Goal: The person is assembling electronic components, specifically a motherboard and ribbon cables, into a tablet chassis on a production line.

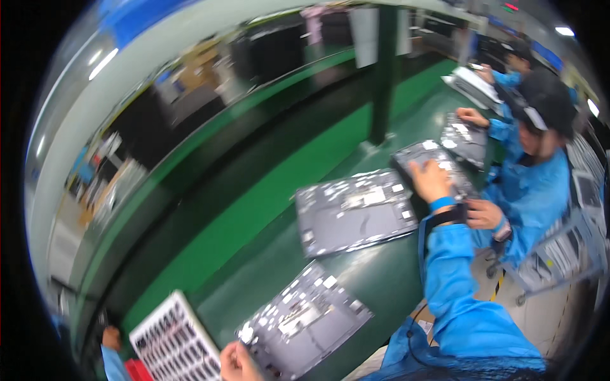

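My right hand, in a blue sleeve with a blue band and a dark band at the wrist, reaches to the right. Its fingers grip the left part of a dark laptop casing, whose near edge they partly hide. At the lower edge, my left hand has its fingers curled together beside the corner of another grey laptop casing; what is in them is too blurred to make out. Between my hands lies a third grey casing with white labels and a silver plate along its far side.
A white tray of small dark parts stands left of my left hand, near another person's hand. At right, a co-worker in blue handles a casing. A dark green post rises behind the green table.
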Motion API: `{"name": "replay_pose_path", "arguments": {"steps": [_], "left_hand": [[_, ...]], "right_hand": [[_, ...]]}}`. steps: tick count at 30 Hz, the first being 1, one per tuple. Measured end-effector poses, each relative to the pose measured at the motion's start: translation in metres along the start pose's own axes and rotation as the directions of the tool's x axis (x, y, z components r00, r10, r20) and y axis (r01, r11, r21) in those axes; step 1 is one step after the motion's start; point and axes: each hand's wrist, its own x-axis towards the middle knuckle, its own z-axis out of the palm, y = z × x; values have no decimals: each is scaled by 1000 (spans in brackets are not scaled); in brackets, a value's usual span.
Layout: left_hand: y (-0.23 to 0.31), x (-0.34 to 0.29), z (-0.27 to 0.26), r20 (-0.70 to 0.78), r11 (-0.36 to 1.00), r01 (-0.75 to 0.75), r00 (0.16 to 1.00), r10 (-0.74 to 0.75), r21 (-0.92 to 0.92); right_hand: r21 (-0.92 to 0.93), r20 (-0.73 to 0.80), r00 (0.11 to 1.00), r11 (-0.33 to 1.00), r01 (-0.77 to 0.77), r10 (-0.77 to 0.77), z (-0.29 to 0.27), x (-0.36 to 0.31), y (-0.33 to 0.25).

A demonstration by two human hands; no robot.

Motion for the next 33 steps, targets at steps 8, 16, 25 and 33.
{"name": "replay_pose_path", "arguments": {"steps": [8, 16, 25, 33], "left_hand": [[-9, 23, 11, 197, 932, -350, 924, 328, 91], [-5, 9, 3, 248, 903, -423, 885, 394, 72], [0, 7, 22, 319, 832, -515, 839, 440, 207], [-23, 12, 4, 217, 913, -387, 910, 354, 133]], "right_hand": [[584, 76, 811, 685, 434, -579, -93, -111, -65], [774, 247, 43, 224, 593, -968, -88, -309, -107], [597, 321, -44, 166, 785, -946, -54, -298, -124], [761, 142, -213, -31, 648, -967, -20, -310, -142]]}}
